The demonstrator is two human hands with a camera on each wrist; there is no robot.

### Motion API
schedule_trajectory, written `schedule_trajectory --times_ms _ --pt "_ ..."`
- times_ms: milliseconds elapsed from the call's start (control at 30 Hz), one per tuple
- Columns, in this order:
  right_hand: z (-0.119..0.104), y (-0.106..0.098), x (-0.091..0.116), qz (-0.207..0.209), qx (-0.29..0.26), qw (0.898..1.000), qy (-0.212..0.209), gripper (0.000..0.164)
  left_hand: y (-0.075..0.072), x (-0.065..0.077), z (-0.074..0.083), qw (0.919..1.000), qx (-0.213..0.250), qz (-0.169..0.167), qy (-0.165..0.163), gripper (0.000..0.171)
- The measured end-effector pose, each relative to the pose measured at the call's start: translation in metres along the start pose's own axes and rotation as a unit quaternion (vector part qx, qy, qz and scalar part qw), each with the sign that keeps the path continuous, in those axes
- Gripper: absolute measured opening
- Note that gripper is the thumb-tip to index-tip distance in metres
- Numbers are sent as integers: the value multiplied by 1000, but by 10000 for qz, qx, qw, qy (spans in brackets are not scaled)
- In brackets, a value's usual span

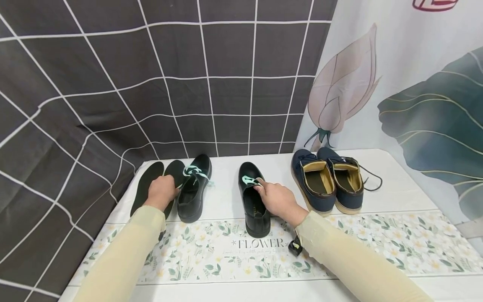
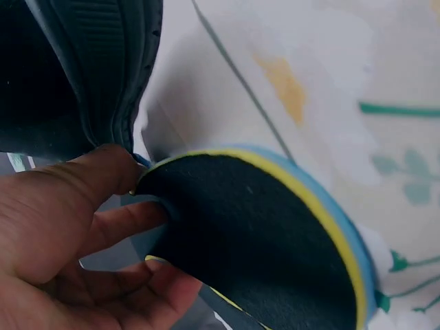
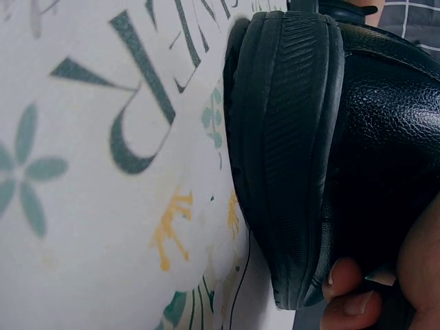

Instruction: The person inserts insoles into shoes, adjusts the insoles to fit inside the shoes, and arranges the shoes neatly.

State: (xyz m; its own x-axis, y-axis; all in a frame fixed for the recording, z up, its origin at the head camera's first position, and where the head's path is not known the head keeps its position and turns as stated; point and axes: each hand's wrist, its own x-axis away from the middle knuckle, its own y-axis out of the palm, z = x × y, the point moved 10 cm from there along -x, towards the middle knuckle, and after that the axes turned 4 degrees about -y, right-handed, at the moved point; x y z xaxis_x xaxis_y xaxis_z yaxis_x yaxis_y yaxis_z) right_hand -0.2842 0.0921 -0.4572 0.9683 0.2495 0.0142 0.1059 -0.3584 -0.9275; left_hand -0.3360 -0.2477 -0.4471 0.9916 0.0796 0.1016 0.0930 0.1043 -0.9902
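Two dark insoles lie side by side at the left of the table. My left hand (image 1: pixel 163 192) holds the right-hand insole (image 1: pixel 175 169) across its width; in the left wrist view this insole (image 2: pixel 254 234) shows a yellow and blue edge between thumb and fingers. Close beside it stands a black lace-up shoe (image 1: pixel 190 209) with pale green laces. The other insole (image 1: pixel 142 184) is partly behind the hand. My right hand (image 1: pixel 277 199) grips the matching black shoe (image 1: pixel 258 225) at the side of its opening, thumb near the laces. Its sole (image 3: pixel 285 137) fills the middle of the right wrist view.
A pair of navy shoes (image 1: pixel 315 201) with tan linings stands to the right, one lace trailing on the white table (image 1: pixel 388 193). A floral cloth strip (image 1: pixel 211 256) crosses the front. Behind hangs a dark grid curtain (image 1: pixel 230 96), with a flower-print curtain (image 1: pixel 396 105) at the right.
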Motion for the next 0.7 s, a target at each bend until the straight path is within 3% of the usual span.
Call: schedule_trajectory --times_ms 200,433,700 --pt "-2 0 0 -7 29 10000 -8 52 1 1 -4 9998 115 -56 -155 34" --pt "-1 -1 0 2 58 10000 -26 52 7 1 -18 9977 506 340 -297 38" --pt "-2 -2 0 1 111 9999 -59 51 5 5 -17 9971 494 498 -305 34"
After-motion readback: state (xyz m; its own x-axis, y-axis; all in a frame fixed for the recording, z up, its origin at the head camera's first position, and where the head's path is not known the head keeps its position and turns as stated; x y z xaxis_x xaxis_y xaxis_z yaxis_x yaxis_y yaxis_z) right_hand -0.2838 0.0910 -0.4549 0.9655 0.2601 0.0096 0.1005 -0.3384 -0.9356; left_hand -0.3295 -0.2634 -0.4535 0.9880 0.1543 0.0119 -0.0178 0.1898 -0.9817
